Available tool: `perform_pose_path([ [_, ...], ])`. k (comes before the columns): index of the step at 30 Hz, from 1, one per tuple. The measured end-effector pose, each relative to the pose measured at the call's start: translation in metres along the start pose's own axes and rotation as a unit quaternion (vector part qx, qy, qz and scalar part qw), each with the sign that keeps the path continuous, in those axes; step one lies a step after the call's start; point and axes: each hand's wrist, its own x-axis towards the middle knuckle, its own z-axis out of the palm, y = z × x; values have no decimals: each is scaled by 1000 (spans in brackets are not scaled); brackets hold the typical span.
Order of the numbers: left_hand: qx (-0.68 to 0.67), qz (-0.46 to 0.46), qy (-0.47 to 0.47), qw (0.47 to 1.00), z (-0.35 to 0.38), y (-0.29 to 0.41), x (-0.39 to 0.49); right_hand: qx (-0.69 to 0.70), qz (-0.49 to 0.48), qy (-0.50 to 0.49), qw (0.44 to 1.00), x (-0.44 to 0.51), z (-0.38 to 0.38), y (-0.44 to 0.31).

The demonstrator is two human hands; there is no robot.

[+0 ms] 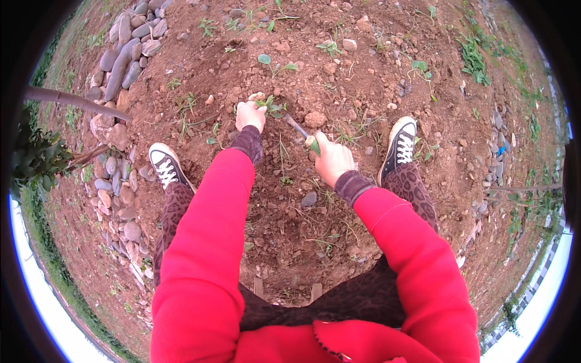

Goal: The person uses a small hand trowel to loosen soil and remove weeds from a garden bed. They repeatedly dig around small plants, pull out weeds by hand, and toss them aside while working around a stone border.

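Note:
My right hand [335, 159] is closed around the green handle [313, 144] of a small hand tool. Its thin metal shaft [296, 125] slants up and left to the soil, and the kind of head cannot be made out. Left of the tool, my left hand [250, 116] is closed at a small leafy plant [273, 109], whose leaves show beside the fingers. A pale stone [257, 96] lies just beyond that hand. Close to the shaft, on its right, rests a brown clod [315, 119]. Reddish, crumbly soil [272, 159] surrounds both hands.
My sneakers [167, 164] [401, 140] stand wide apart on the soil. Several rounded stones [125, 59] form a row at the left, near a thin tree trunk [77, 100]. Seedlings [275, 66] and weeds [474, 59] grow ahead. Two wooden pieces [316, 291] show beneath me.

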Motion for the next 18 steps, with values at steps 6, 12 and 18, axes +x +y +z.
perform_pose_path([
  [6,-84,-19,22,996,-3,-16,7,80,14,18,997,1,14,10],
  [12,-225,-43,-10,973,-21,-37,0,-169,-166,-15,971,-2,-46,21],
  [18,-409,-171,-48,895,-45,-56,-76,-178,-108,-48,977,-23,-71,-7],
])
